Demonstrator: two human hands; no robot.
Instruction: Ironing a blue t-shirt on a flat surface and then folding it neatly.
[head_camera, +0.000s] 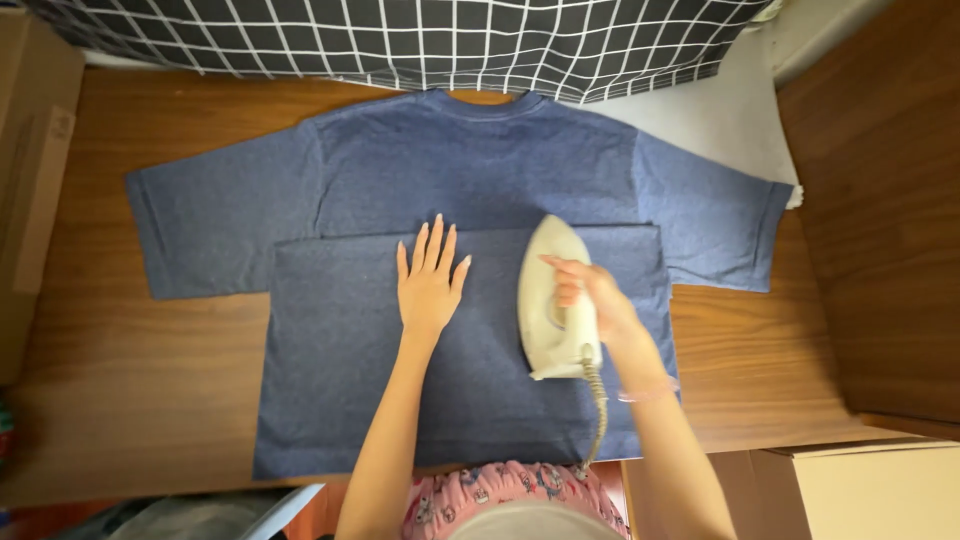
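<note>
On inspection, a blue T-shirt (400, 180) lay spread flat on the wooden surface (130, 390), neck toward the far edge and both short sleeves extended to either side. Its lower portion had been folded up over the body, forming a rectangular panel with a straight upper edge running across the chest.

My left hand (430, 280) was released, palm down and fingers extended together, resting flat on the folded panel just below that upper edge. It grasped nothing and was pressed against the cloth.

My right hand (590, 295) was grasping the handle of a cream-coloured iron (550, 300). The iron stood soleplate down on the folded panel, its pointed nose touching the fold edge and directed away from me. It sat just beside my left hand, the two apart and not touching. A coiled cord (597, 410) ran from the iron's heel back toward my body, across the shirt. A pale band (648, 392) sat on my right wrist.

Beyond the collar lay a dark checked cloth (400, 40) with white grid lines. A cardboard box (860, 490) stood at the near right corner, and another box (35, 150) stood at the left edge
</note>
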